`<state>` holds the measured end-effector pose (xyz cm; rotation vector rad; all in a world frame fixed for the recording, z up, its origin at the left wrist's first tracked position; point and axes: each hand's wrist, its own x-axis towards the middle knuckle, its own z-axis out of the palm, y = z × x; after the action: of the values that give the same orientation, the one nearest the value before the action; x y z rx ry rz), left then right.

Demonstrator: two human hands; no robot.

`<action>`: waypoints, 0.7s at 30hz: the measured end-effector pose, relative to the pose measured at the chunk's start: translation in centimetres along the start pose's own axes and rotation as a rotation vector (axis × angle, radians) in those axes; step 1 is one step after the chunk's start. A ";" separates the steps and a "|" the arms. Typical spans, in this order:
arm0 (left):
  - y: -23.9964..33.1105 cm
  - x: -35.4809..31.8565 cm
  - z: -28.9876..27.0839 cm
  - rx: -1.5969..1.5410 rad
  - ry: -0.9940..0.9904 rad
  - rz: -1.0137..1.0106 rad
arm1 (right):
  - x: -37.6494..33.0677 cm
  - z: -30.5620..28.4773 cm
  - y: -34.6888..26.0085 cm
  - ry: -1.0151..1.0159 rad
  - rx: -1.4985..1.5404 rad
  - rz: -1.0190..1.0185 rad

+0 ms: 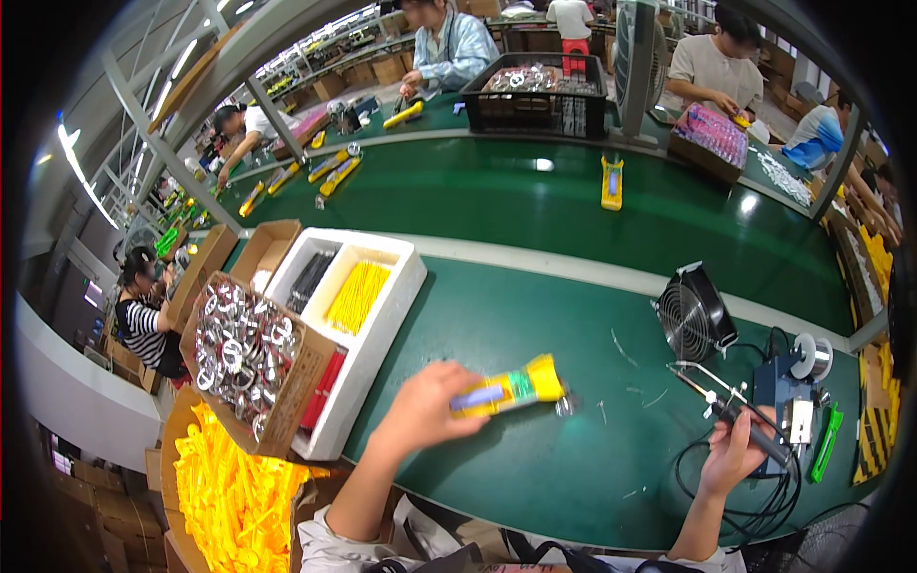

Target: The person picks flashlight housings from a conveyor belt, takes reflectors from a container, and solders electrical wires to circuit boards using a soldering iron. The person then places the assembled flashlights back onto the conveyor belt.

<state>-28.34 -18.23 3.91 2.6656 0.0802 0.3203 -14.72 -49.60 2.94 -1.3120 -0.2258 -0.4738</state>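
Observation:
My left hand (427, 406) is closed around the near end of a yellow plastic housing (544, 377), held over the green bench top. Inside the housing lie a small green circuit board (521, 385) and a pale violet cylinder or block (480, 395). A small shiny piece (566, 405) shows at its far right end. At the right, my right hand (730, 453) grips the dark handle of a soldering iron (759, 435). A thin metal guide tube runs along the iron, and its tip points up and left, apart from the housing.
A white foam box (396, 286) holds yellow and black wires, beside a carton (287, 406) of shiny metal parts. Yellow housings (229, 487) fill a bin below. A black fan (693, 320), solder spool (812, 356) and green strip (826, 444) stand right. Beyond runs a green conveyor (478, 196); people work there.

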 end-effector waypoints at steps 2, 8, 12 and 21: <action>-1.8 4.8 -0.6 0.057 0.075 -0.063 | 0.2 -0.3 0.3 0.038 -0.010 -0.015; -8.9 23.2 -1.8 0.017 0.127 -0.358 | -0.6 -0.6 0.8 0.032 0.011 0.098; -16.8 30.5 4.3 0.121 0.397 -0.376 | -1.5 -0.9 1.1 -0.098 -0.161 0.104; -16.6 30.1 6.4 0.207 0.495 -0.685 | -0.3 -0.9 1.4 -0.220 -0.257 0.106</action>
<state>2.35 -2.86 -2.64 2.4905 1.1935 0.7494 -14.42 -50.20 1.39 -1.6213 -0.2827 -0.2733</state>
